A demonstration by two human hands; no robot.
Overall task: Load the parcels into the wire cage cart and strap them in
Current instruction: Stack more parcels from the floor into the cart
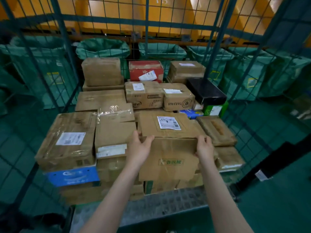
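Note:
A brown cardboard parcel with a white shipping label on top and green print on its front sits at the front of the green wire cage cart. My left hand grips its left front corner, thumb on the top edge. My right hand holds its right front edge. Several other parcels fill the cart around it: a taped box on a blue carton at the left, a red box at the back, a black box at the right.
The cart's metal floor lip shows in front of the stack. Green mesh walls stand left, right and behind. Beyond the back wall hang green sacks under an orange structure. A black bar crosses at the right.

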